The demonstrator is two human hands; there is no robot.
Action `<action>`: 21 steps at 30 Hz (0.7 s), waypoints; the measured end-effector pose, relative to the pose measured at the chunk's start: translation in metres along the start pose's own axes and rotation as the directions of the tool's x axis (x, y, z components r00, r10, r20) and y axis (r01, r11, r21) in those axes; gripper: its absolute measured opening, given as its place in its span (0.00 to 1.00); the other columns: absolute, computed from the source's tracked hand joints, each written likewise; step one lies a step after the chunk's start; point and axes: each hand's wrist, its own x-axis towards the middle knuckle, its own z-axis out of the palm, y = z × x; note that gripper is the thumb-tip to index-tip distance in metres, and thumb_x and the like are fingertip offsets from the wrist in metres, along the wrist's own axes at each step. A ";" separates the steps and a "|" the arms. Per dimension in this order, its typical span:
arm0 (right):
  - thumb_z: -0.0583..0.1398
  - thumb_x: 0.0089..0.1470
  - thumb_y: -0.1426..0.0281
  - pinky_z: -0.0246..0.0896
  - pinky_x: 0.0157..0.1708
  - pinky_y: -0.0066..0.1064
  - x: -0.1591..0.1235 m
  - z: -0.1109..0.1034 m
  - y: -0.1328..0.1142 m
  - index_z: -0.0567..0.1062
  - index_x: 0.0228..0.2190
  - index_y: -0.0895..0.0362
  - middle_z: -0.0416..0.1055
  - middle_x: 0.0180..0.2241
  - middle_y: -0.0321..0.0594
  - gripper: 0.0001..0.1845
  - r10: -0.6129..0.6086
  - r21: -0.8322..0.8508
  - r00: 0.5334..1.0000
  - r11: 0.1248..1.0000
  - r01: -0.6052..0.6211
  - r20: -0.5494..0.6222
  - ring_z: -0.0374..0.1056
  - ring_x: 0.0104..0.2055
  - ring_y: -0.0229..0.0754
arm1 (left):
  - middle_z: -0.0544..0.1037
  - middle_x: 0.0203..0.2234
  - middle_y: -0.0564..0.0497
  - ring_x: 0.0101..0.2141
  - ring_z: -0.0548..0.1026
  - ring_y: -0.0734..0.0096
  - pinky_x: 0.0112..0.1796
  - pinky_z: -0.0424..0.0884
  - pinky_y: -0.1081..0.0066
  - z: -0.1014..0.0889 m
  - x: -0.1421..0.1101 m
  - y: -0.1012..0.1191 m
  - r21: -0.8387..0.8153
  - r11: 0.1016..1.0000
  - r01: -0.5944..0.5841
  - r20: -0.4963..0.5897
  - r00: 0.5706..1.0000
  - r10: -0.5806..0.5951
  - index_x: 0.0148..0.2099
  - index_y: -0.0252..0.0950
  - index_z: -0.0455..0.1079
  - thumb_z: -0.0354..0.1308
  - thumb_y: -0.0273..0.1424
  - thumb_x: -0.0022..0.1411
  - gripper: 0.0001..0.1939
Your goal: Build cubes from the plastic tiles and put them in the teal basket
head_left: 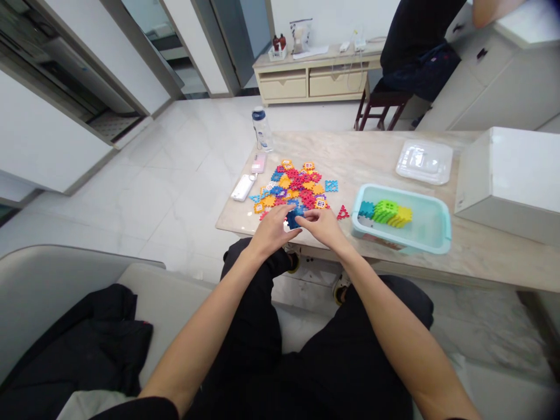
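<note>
On a pale stone-topped table [363, 157] above a marble-tiled floor [175, 169], colourful plastic snap-together tiles [297, 186] lie heaped, while the left hand [273, 230] and right hand [319, 226], fingers half-closed, grip a blue tile piece [294, 218] between them.

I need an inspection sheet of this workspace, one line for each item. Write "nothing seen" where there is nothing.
Surface: pale stone-look tabletop.
Things: blue tile piece at the hands, beside a heap of colored plastic tiles; teal tub holding tile cubes.
Clutter: water bottle, clear plastic lid, white box.
Hands: left hand and right hand both at the blue piece.
Cables: thin white cable at the back cabinet.
Surroundings: seated person, cream cabinet, tiled floor.
</note>
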 end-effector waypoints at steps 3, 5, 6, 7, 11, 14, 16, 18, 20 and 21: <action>0.68 0.56 0.52 0.59 0.31 0.32 -0.001 0.003 0.000 0.83 0.26 0.56 0.80 0.26 0.39 0.20 -0.017 -0.034 0.999 0.999 0.018 0.043 0.73 0.30 0.44 | 0.84 0.58 0.37 0.61 0.80 0.45 0.65 0.72 0.49 0.000 -0.002 -0.003 0.071 0.997 -0.016 0.020 1.000 0.014 0.62 0.39 0.78 0.77 0.34 0.62 0.27; 0.67 0.56 0.53 0.58 0.31 0.32 -0.001 0.004 0.001 0.82 0.24 0.56 0.79 0.25 0.38 0.19 -0.027 -0.029 0.998 0.999 0.029 0.054 0.72 0.29 0.43 | 0.83 0.59 0.37 0.61 0.80 0.44 0.64 0.73 0.49 -0.001 -0.004 -0.002 0.096 0.995 -0.022 0.039 0.999 0.018 0.63 0.38 0.78 0.76 0.33 0.62 0.28; 0.67 0.56 0.53 0.58 0.30 0.32 -0.001 0.004 0.001 0.82 0.25 0.56 0.79 0.25 0.38 0.19 -0.028 -0.021 0.998 0.999 0.029 0.053 0.72 0.29 0.43 | 0.83 0.59 0.36 0.61 0.80 0.44 0.64 0.73 0.49 -0.002 -0.005 -0.002 0.106 0.994 -0.021 0.047 0.999 0.016 0.64 0.37 0.77 0.76 0.32 0.62 0.29; 0.67 0.56 0.54 0.58 0.30 0.32 -0.002 0.005 0.002 0.82 0.25 0.56 0.79 0.25 0.38 0.18 -0.027 -0.012 0.998 1.000 0.027 0.048 0.72 0.29 0.43 | 0.83 0.59 0.36 0.60 0.80 0.44 0.63 0.74 0.49 -0.002 -0.006 -0.002 0.113 0.993 -0.017 0.053 0.999 0.011 0.64 0.37 0.77 0.76 0.31 0.62 0.29; 0.68 0.55 0.55 0.59 0.29 0.33 -0.005 0.010 0.003 0.84 0.25 0.56 0.80 0.25 0.40 0.17 -0.034 0.010 0.999 0.999 0.034 0.035 0.73 0.29 0.46 | 0.85 0.55 0.38 0.57 0.82 0.44 0.60 0.77 0.49 0.000 -0.008 -0.003 0.103 0.995 0.019 0.059 0.998 -0.026 0.62 0.39 0.78 0.75 0.30 0.60 0.28; 0.68 0.55 0.55 0.58 0.28 0.33 -0.006 0.014 0.001 0.84 0.24 0.56 0.79 0.23 0.40 0.18 -0.034 0.007 0.999 0.999 0.034 0.027 0.71 0.27 0.45 | 0.84 0.57 0.37 0.58 0.83 0.42 0.60 0.77 0.47 0.000 -0.009 -0.005 0.112 0.993 0.035 0.053 0.998 -0.041 0.63 0.39 0.78 0.76 0.31 0.60 0.29; 0.68 0.54 0.54 0.57 0.27 0.33 -0.006 0.015 -0.001 0.84 0.25 0.56 0.79 0.23 0.40 0.19 -0.026 0.005 0.999 1.000 0.026 0.028 0.70 0.27 0.45 | 0.84 0.57 0.34 0.58 0.82 0.40 0.61 0.77 0.45 0.001 -0.011 -0.004 0.136 0.990 0.042 0.046 0.998 -0.049 0.63 0.37 0.77 0.75 0.30 0.60 0.29; 0.68 0.54 0.53 0.59 0.28 0.34 -0.005 0.014 -0.002 0.84 0.25 0.56 0.80 0.24 0.41 0.19 -0.017 0.001 0.999 1.000 0.017 0.038 0.71 0.28 0.45 | 0.84 0.57 0.32 0.58 0.82 0.39 0.61 0.77 0.45 0.003 -0.013 -0.001 0.150 0.987 0.049 0.033 0.998 -0.055 0.63 0.34 0.77 0.75 0.29 0.61 0.29; 0.68 0.52 0.52 0.61 0.30 0.34 -0.003 0.011 -0.003 0.84 0.26 0.56 0.81 0.26 0.42 0.19 -0.008 -0.011 0.999 1.000 0.009 0.048 0.73 0.29 0.46 | 0.84 0.58 0.32 0.59 0.82 0.39 0.61 0.77 0.45 0.007 -0.015 0.001 0.150 0.987 0.051 0.009 0.999 -0.053 0.63 0.33 0.76 0.75 0.30 0.62 0.29; 0.68 0.52 0.51 0.61 0.31 0.34 -0.002 0.009 -0.003 0.84 0.26 0.56 0.81 0.26 0.42 0.20 -0.007 -0.018 0.999 1.000 0.008 0.052 0.73 0.29 0.46 | 0.84 0.58 0.33 0.59 0.82 0.40 0.62 0.77 0.45 0.008 -0.015 0.003 0.147 0.988 0.045 -0.005 0.999 -0.045 0.64 0.34 0.76 0.75 0.30 0.63 0.29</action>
